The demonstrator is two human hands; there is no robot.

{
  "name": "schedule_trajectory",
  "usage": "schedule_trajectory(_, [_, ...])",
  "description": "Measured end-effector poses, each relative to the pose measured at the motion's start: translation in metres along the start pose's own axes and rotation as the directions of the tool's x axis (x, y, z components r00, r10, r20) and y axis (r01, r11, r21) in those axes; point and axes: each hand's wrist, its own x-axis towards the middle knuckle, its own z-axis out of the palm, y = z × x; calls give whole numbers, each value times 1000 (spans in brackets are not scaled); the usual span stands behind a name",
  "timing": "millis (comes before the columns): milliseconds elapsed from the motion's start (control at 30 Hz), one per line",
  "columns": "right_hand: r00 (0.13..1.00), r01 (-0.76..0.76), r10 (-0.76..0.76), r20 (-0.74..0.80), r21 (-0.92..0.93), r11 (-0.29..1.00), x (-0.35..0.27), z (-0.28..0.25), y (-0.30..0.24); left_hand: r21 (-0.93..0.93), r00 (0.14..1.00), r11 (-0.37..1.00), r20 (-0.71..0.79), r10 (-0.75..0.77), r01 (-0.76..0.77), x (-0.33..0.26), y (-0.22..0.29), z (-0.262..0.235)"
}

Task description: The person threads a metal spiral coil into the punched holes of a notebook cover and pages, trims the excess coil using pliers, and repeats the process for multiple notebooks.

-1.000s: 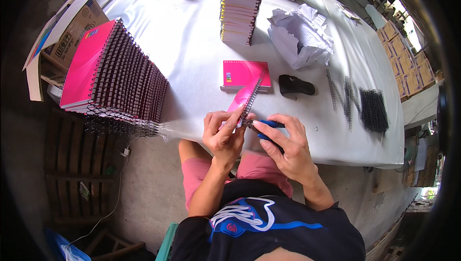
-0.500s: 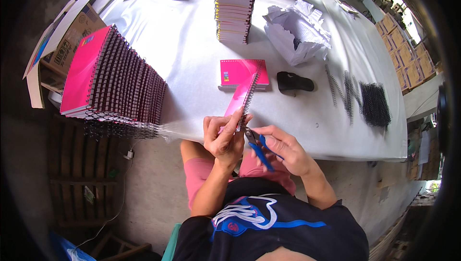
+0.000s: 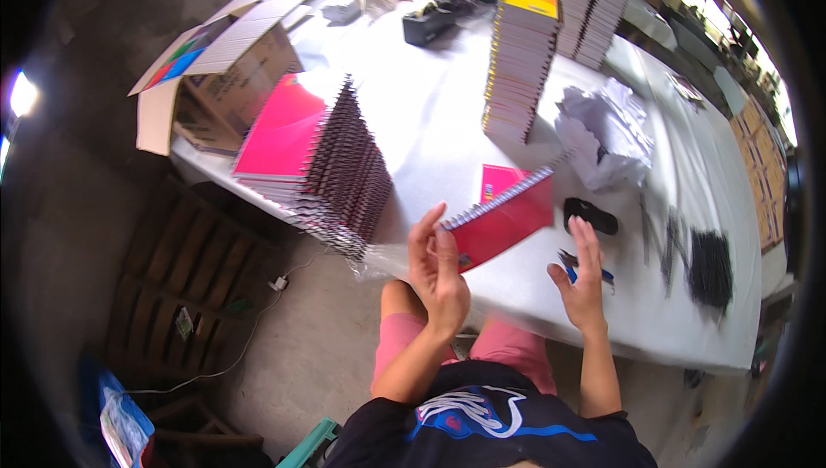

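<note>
Gripping a red notebook (image 3: 512, 220) by its left end in the left hand (image 3: 440, 274), tilted, black coil (image 3: 499, 200) along the upper side, up above the table (image 3: 430, 107) close to its near edge. And over to the right hand (image 3: 583, 286): released, fingers spread, right by blue-handled pliers (image 3: 607, 277) near that same edge; can't tell whether touching. Behind the red notebook, partly covered, a pink notebook (image 3: 497, 180) lying flat. Just beyond the right hand, a small black object (image 3: 594, 216). Toward the table's right edge, a dense bundle of black coils (image 3: 711, 268). At the left, by the near edge, a tall stack of coil-bound notebooks (image 3: 318, 167).
</note>
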Motion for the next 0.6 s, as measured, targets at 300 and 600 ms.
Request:
schedule_trajectory(300, [999,-31,-38,25,981,-189,177,-17,-149,525,549,451,37,835,-722,77,126,-30])
schedule_trajectory(600, [942,152,-316,109,703,695,268,55,-211,476,917,825,-88,390,-305,138,103,-102])
